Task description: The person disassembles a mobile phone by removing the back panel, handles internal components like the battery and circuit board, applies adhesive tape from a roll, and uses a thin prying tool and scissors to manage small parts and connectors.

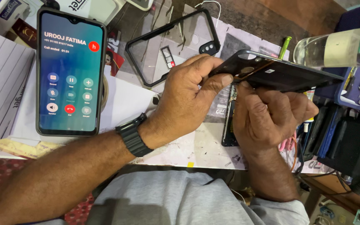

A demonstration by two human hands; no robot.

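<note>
Far left: a lit smartphone [70,71] lies face up on white paper [126,102], showing a blue call screen with round buttons; its lower edge overlaps a yellowish sheet, partly hidden. Upper left corner: small boxes, cut off by the frame.

Centre top: a clear phone case with black rim [172,46] lies open side up, and a small SIM tray [168,57] sits inside it.

Centre: left hand [188,98], black wristwatch [133,135] on the wrist, thumb and fingers pinched on the near end of a dark phone back panel [280,73], which is held off the table, tilted edge-on to the camera across the upper right. Its far end overlaps a clear glass bottle [338,48], cut off at the right edge; contents hard to make out.

Right hand [267,114] sits under the panel, fingers curled inward, thumb tip against the panel's lower edge. Whether it holds a tool cannot be told. Behind it, an opened phone body [229,125], mostly hidden.

Far right: dark pouches and cables, indistinct.
</note>
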